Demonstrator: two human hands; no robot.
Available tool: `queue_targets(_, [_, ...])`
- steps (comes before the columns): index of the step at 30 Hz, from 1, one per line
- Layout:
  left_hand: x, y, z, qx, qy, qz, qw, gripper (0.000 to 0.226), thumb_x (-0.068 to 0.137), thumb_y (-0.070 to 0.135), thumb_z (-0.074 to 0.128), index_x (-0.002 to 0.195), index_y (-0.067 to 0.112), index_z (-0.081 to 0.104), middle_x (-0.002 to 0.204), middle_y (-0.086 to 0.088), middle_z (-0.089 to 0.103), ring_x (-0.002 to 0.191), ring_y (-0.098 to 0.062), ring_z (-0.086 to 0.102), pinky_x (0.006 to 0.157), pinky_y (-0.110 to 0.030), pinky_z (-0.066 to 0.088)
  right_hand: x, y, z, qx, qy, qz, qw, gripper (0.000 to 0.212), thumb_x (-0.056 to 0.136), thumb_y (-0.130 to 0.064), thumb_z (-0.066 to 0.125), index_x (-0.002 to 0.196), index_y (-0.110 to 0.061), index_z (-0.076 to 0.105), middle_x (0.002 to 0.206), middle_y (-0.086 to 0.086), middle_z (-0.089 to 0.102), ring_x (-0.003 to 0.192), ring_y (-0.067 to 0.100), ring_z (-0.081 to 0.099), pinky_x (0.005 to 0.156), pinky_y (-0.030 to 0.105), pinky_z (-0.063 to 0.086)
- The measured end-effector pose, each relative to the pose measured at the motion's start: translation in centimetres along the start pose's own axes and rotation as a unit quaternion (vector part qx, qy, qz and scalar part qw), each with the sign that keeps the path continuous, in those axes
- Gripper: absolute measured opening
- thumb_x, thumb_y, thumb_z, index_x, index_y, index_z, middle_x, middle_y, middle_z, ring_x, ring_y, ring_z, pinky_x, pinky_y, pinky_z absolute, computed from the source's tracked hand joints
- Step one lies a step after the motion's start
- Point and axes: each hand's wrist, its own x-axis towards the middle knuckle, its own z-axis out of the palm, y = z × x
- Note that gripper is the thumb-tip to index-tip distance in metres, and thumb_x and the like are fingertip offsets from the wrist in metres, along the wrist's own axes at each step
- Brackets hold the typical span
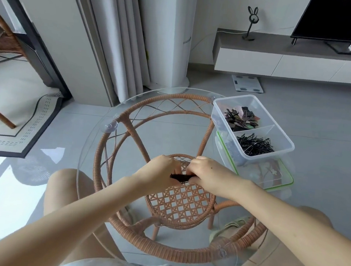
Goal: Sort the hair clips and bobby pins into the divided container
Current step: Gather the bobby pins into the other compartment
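Observation:
A bunch of black bobby pins is held between both hands over the middle of the round glass table. My left hand grips its left end and my right hand pinches its right end. The clear divided container stands at the table's right far side. Its far compartment holds brown and pink hair clips. A pile of black bobby pins lies in its near compartment.
A clear lid with a green rim lies under the container's near end. The table has a wicker frame with a woven lower shelf. Beyond are curtains, a bathroom scale on the floor and a TV bench.

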Motion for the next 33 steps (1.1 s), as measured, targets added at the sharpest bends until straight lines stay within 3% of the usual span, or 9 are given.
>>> queue_targets(8, [-0.2, -0.6, -0.5, -0.009, 0.000, 0.011, 1.000, 0.027, 0.084, 0.029, 0.065, 0.103, 0.011, 0.067, 0.101, -0.005, 0.068, 0.090, -0.020, 0.061, 0.077, -0.029, 0.048, -0.5, 0.4, -0.2, -0.042, 0.027, 0.001, 0.999, 0.020, 0.092, -0.018, 0.050, 0.096, -0.004, 0.065, 0.093, 0.009, 0.062, 0.096, 0.022, 0.053, 0.092, 0.035, 0.043])
queue_targets(14, [-0.2, -1.1, -0.3, -0.028, 0.007, 0.007, 1.000, 0.025, 0.082, 0.029, 0.067, 0.101, 0.012, 0.069, 0.100, -0.004, 0.069, 0.078, -0.009, 0.056, 0.079, -0.021, 0.050, -1.8, 1.3, -3.8, -0.032, 0.080, 0.014, 0.996, 0.025, 0.090, -0.021, 0.050, 0.083, -0.004, 0.066, 0.081, 0.009, 0.064, 0.083, 0.024, 0.054, 0.081, 0.038, 0.045])
queue_targets(18, [-0.3, -0.4, -0.3, 0.004, -0.010, 0.003, 1.000, 0.036, 0.079, 0.040, 0.068, 0.103, 0.013, 0.065, 0.102, -0.002, 0.066, 0.085, -0.014, 0.059, 0.081, -0.028, 0.053, -3.5, 1.1, -7.8, -0.008, 0.115, 0.017, 0.993, 0.017, 0.088, -0.016, 0.056, 0.084, -0.005, 0.069, 0.074, 0.004, 0.059, 0.076, 0.020, 0.052, 0.076, 0.032, 0.041])
queue_targets(20, [-0.3, 0.0, -0.2, 0.042, -0.029, 0.002, 0.999, 0.041, 0.079, 0.042, 0.066, 0.108, 0.013, 0.062, 0.105, -0.001, 0.062, 0.093, -0.018, 0.059, 0.081, -0.027, 0.051, -4.4, 1.7, -9.7, -0.010, 0.143, 0.023, 0.989, 0.014, 0.086, -0.013, 0.059, 0.088, -0.004, 0.070, 0.080, 0.008, 0.064, 0.079, 0.021, 0.055, 0.079, 0.033, 0.043])
queue_targets(23, [0.0, 0.5, 0.1, 0.079, -0.040, 0.010, 0.996, 0.030, 0.089, 0.032, 0.058, 0.111, 0.012, 0.060, 0.111, -0.003, 0.061, 0.096, -0.019, 0.057, 0.080, -0.026, 0.046, -5.7, 4.3, -11.9, -0.036, 0.163, 0.070, 0.983, 0.016, 0.086, -0.013, 0.061, 0.094, -0.004, 0.070, 0.091, 0.011, 0.068, 0.087, 0.026, 0.059, 0.083, 0.038, 0.044])
queue_targets(28, [1.2, 0.9, 0.1, 0.112, -0.078, -0.003, 0.991, 0.025, 0.095, 0.025, 0.049, 0.106, 0.006, 0.060, 0.100, -0.005, 0.059, 0.081, -0.017, 0.049, 0.069, -0.027, 0.041, -6.2, 9.0, -13.3, -0.100, 0.079, 0.139, 0.982, 0.015, 0.085, -0.016, 0.061, 0.093, -0.007, 0.071, 0.093, 0.008, 0.068, 0.093, 0.026, 0.059, 0.085, 0.037, 0.044])
queue_targets(33, [1.7, 0.4, -0.8, 0.078, -0.068, -0.012, 0.995, 0.037, 0.089, 0.032, 0.058, 0.119, 0.011, 0.059, 0.116, -0.006, 0.061, 0.101, -0.022, 0.057, 0.079, -0.026, 0.044, -5.6, 10.0, -12.1, -0.104, 0.011, 0.160, 0.982, 0.020, 0.084, -0.019, 0.063, 0.102, -0.013, 0.070, 0.102, 0.002, 0.068, 0.101, 0.021, 0.057, 0.087, 0.030, 0.041])
